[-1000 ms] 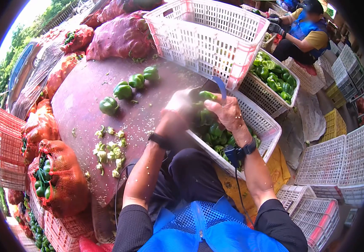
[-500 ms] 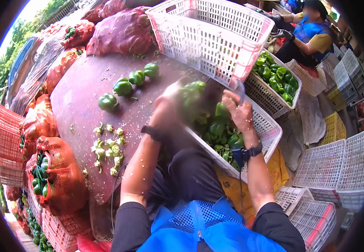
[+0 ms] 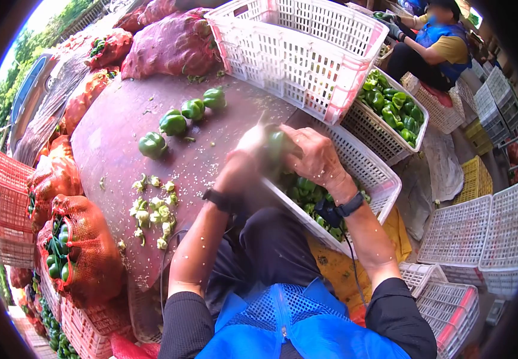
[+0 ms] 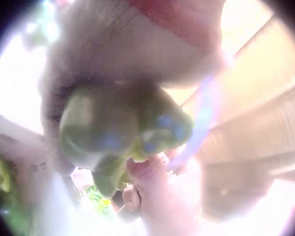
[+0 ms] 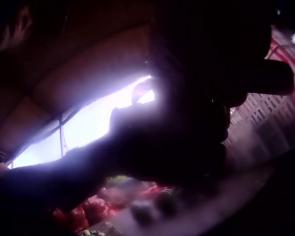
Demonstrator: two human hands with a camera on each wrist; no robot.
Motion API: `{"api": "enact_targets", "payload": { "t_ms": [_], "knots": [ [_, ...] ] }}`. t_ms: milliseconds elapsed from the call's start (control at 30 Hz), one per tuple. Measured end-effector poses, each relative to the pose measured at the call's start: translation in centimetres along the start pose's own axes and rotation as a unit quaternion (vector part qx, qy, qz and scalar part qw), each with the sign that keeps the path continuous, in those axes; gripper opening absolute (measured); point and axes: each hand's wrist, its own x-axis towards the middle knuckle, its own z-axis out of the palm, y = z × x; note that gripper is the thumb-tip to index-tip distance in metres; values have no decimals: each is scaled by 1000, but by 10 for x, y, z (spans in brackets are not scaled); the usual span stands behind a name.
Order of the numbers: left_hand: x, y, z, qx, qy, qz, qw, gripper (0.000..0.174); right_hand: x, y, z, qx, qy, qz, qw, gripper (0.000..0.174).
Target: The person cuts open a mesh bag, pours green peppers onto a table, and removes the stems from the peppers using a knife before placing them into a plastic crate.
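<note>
Over the pepper crate, my left hand [image 3: 248, 148], blurred by motion in the head view, grips a green bell pepper [image 3: 277, 151]. The left wrist view shows that pepper [image 4: 101, 128] close up under the palm. My right hand [image 3: 321, 157] meets the pepper from the other side, fingers curled. It holds a curved bluish strip-like tool [image 4: 206, 110], seen in the left wrist view and hidden behind the hand in the head view. Below both hands is a white crate [image 3: 392, 186] with green peppers [image 3: 306, 191] inside. The right wrist view is mostly dark.
Several whole peppers [image 3: 172, 122] line the reddish tabletop [image 3: 109, 149], with a heap of pale cores [image 3: 157, 209] nearer me. A white crate [image 3: 298, 60] stands beyond my hands. Mesh sacks [image 3: 88, 257] flank the left side. Another person [image 3: 441, 45] sits at the upper right.
My right hand has swung out rightward from the pepper and come back in against it. The strip went out of sight in the head view. My left hand stays on a pepper.
</note>
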Motion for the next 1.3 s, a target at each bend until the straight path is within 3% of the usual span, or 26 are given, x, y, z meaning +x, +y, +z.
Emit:
{"api": "enact_targets", "payload": {
  "t_ms": [67, 100, 167, 267, 367, 500, 567, 600, 633, 667, 700, 800, 867, 900, 933, 967, 1000, 1067, 1100, 1133, 1200, 1233, 1300],
  "knots": [
    [-5, -4, -1, 44, 118, 183, 975, 29, -3, 3, 6, 20, 7, 7, 1000, 51],
    [-6, -4, 0, 45, 119, 183, 975, 29, -3, 5, 8, 39, 14, 16, 999, 48],
    [-10, 37, -11, -79, 19, -69, 994, 27, -4, 8, 13, 64, 25, 22, 997, 45],
    [-4, 49, 0, 34, 94, -82, 992, 28, -2, 6, 14, 93, 62, 29, 993, 36],
    [-1, 62, -3, 113, 41, -54, 991, 31, -2, 5, 18, 87, 95, 50, 990, 28],
    [5, 70, -1, 215, 51, -14, 975, 33, -1, 11, 31, 67, 152, 94, 982, 22],
    [14, 63, 11, 135, 118, -164, 970, 30, 2, 13, 33, 77, 172, 123, 974, 22],
    [16, 58, 16, 134, 118, -163, 970, 30, 3, 14, 33, 89, 192, 151, 966, 22],
    [14, 78, 5, 163, 64, -174, 969, 30, 4, 14, 31, 80, 161, 212, 961, 28],
    [13, 89, -1, 191, 10, -185, 964, 29, 4, 16, 33, 78, 162, 212, 961, 28],
    [11, 90, -1, 190, 11, -182, 965, 29, 4, 18, 36, 61, 185, 189, 962, 29],
    [6, 83, 6, 221, 43, -110, 968, 31, 0, 27, 38, 40, 206, 169, 963, 33],
    [6, 75, 15, 46, 179, -96, 978, 32, -5, 37, 38, 3, 225, 181, 957, 36],
    [8, 71, 19, 44, 179, -96, 978, 32, -6, 48, 36, -10, 237, 196, 951, 38],
    [10, 84, 9, 141, 110, -85, 980, 31, -8, 61, 32, -23, 250, 210, 945, 39],
    [12, 92, 5, 236, 38, -73, 968, 30, -9, 63, 20, 42, 261, 216, 940, 37],
    [15, 90, 7, 234, 38, -71, 969, 30, -9, 68, 13, 90, 280, 219, 930, 36],
    [19, 79, 13, -100, 36, -70, 992, 30, -11, 62, -9, 203, 224, 313, 900, 36],
    [21, 65, 4, 129, 52, 181, 974, 43, -17, 79, -3, 142, 231, 248, 930, 37],
    [25, 61, -1, 135, 57, 169, 975, 43, -18, 79, -2, 90, 222, 176, 955, 42],
    [38, 60, -1, 157, 17, -36, 987, 60, -8, 44, -6, 139, 156, 166, 964, 42],
    [41, 62, -7, 147, -25, -89, 985, 68, 2, 22, -8, 194, 93, 164, 963, 43],
    [30, 58, -20, 21, -11, -156, 987, 54, 12, 9, 16, 205, 65, 142, 966, 42]
  ]
}}
